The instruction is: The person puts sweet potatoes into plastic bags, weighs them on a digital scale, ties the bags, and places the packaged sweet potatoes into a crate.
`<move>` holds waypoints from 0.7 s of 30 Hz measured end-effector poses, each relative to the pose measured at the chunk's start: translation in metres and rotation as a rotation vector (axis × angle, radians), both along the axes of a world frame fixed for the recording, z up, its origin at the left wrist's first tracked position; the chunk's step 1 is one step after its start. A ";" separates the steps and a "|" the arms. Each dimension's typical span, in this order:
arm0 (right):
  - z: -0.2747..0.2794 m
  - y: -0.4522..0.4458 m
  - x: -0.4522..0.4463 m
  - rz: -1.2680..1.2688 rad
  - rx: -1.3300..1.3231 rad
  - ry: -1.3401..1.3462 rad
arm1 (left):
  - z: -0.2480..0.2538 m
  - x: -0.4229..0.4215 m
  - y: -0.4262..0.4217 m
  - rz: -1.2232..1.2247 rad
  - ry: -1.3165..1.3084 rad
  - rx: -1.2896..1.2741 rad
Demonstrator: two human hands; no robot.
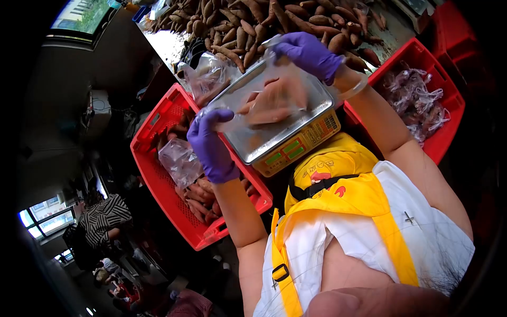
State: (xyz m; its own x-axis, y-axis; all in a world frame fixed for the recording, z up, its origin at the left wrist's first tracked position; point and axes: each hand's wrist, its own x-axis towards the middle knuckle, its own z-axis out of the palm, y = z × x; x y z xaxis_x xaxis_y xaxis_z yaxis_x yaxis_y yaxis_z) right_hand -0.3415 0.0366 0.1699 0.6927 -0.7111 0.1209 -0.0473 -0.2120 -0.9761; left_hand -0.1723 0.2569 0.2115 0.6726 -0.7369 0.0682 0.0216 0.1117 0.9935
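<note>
My left hand (212, 143), in a purple glove, is closed on one side of a clear plastic bag. My right hand (309, 54), gloved the same way, grips the opposite side near the far edge of the scale. Stretched between them, the plastic bag of sweet potatoes (274, 103) is blurred, over the metal pan of a weighing scale (247, 149). I cannot tell whether the bag rests on the pan. The scale's yellow front with green displays faces me. Another clear plastic bag (207, 79) lies beside the pan, beyond my left hand.
A big heap of sweet potatoes (240, 31) covers the table behind the scale. A red crate (158, 193) at left holds loose sweet potatoes and a clear bag; another red crate (446, 134) at right holds filled, knotted bags. People (105, 216) are in the left background.
</note>
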 end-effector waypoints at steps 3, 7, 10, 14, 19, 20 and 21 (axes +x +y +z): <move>0.051 0.042 0.013 0.387 0.185 -0.266 | -0.023 0.021 0.026 -0.247 0.406 -0.327; 0.013 0.026 -0.034 0.122 0.045 0.131 | -0.014 0.001 0.061 -0.171 0.482 -0.214; 0.009 0.025 -0.049 -0.024 -0.063 0.202 | -0.009 -0.018 0.059 -0.190 0.629 -0.280; 0.036 0.042 -0.030 0.088 0.169 -0.139 | -0.007 -0.021 0.035 -0.339 0.240 -0.167; 0.068 0.052 -0.029 0.173 -0.150 0.262 | -0.007 -0.020 0.010 -0.443 -0.231 -0.115; 0.073 0.054 -0.032 0.122 -0.289 0.491 | -0.013 -0.021 0.008 -0.453 -0.247 -0.135; 0.066 0.050 -0.034 0.104 -0.299 0.526 | -0.018 -0.023 0.008 -0.388 -0.104 -0.140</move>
